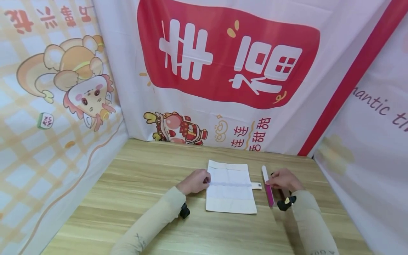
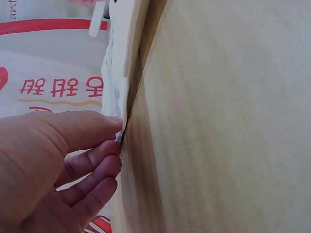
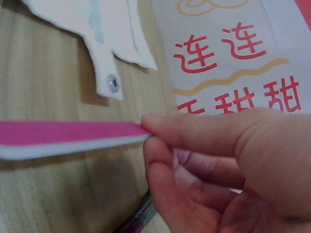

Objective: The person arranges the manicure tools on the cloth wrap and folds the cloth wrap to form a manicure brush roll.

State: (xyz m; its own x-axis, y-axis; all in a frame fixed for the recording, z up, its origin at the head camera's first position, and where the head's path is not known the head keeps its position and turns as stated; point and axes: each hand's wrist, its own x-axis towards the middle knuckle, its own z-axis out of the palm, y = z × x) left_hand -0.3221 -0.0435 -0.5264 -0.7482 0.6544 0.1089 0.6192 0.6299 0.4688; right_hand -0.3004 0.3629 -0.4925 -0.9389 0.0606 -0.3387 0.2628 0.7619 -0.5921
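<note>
A white cloth roll-up case point(image 1: 231, 198) lies spread on the table, a band across its middle and a short snap strap point(image 3: 108, 77) sticking out on its right. At the case's left edge my left hand point(image 1: 198, 180) pinches the fabric between thumb and forefinger, the other fingers curled below, as the left wrist view shows. To the right of the strap, my right hand point(image 1: 285, 179) pinches a slim pink-and-white nail file point(image 3: 73, 133) near its middle in the head view. The file points away from me, white part far, pink part near.
Under the right hand lies a dark, slender item with a silvery band point(image 3: 141, 213), partly hidden. The wood-grain table point(image 1: 153, 166) meets printed cloth hangings at the back point(image 1: 118, 88) and on both sides. Each wrist carries a small black camera.
</note>
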